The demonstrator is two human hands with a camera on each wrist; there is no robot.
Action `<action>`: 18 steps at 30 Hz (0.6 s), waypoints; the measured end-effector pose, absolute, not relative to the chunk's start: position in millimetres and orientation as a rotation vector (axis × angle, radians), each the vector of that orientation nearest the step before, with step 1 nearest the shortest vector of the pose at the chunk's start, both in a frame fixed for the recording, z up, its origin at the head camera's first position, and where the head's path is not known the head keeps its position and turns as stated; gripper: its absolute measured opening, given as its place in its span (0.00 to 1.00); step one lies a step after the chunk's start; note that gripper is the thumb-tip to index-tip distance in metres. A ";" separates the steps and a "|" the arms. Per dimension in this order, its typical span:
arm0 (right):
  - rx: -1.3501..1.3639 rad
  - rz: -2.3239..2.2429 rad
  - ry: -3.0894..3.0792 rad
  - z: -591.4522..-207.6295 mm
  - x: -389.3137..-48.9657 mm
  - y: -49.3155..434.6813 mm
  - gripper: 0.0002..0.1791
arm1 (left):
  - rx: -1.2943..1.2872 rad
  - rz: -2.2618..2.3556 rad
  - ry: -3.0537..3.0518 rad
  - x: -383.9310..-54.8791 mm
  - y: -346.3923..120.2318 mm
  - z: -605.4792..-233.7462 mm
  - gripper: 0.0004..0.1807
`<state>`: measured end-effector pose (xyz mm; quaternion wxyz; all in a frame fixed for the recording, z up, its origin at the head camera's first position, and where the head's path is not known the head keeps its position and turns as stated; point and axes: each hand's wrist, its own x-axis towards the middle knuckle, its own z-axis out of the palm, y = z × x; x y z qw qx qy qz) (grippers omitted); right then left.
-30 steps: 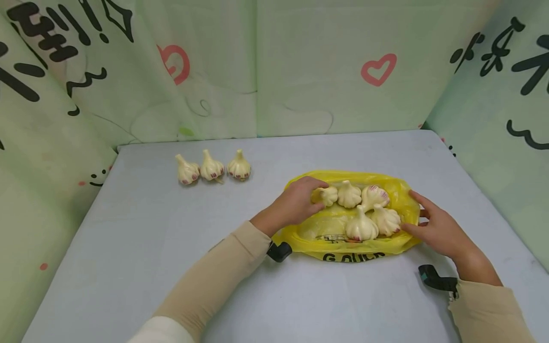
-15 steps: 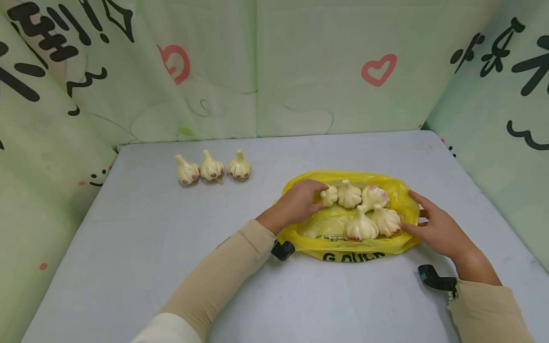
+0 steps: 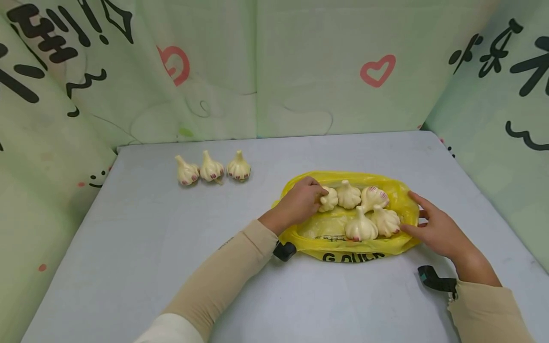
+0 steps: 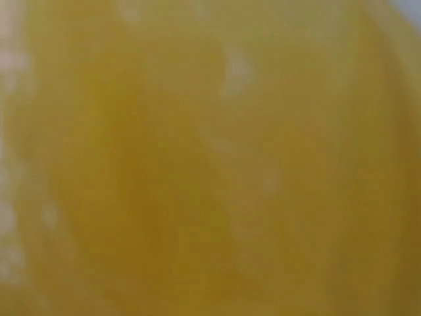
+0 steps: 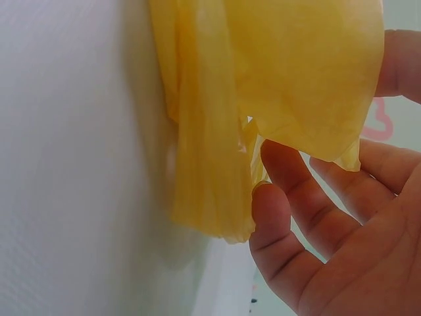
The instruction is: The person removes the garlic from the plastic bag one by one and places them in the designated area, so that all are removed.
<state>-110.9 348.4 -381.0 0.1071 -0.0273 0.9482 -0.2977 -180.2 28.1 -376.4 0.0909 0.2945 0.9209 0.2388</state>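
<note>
A yellow plastic bag (image 3: 326, 245) lies spread open on the table, with several pale garlic bulbs inside; a front one (image 3: 361, 226) stands stem up. At the bag's left end, my left hand (image 3: 301, 202) pinches a garlic bulb (image 3: 329, 199) between thumb and fingers, its left side hidden by them. My right hand (image 3: 442, 231) holds the bag's right edge. In the right wrist view, thumb and fingers of the right hand (image 5: 342, 230) meet the hanging folds of the bag (image 5: 210, 131). Blurred yellow plastic (image 4: 197, 164) fills the left wrist view.
Three more garlic bulbs stand in a row at the back left, the middle one (image 3: 212, 167) beside its neighbours. A pale table (image 3: 141, 238) carries everything. Green printed curtains (image 3: 300, 71) rise along its back and sides. Black wrist cameras (image 3: 435, 278) sit near both sleeves.
My left hand has shifted a little to the right, and the garlic bulb in its fingers has turned so more of it shows. The right hand has stayed at the bag's edge.
</note>
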 end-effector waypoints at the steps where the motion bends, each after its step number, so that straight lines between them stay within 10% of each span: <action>1: -0.081 -0.876 2.792 -381.0 -110.7 348.3 0.51 | 0.875 0.717 2.734 -180.1 27.9 -376.7 0.17; 18: -0.085 -0.886 2.792 -383.1 -111.1 350.2 0.51 | 0.930 0.689 2.572 -181.3 23.3 -377.4 0.26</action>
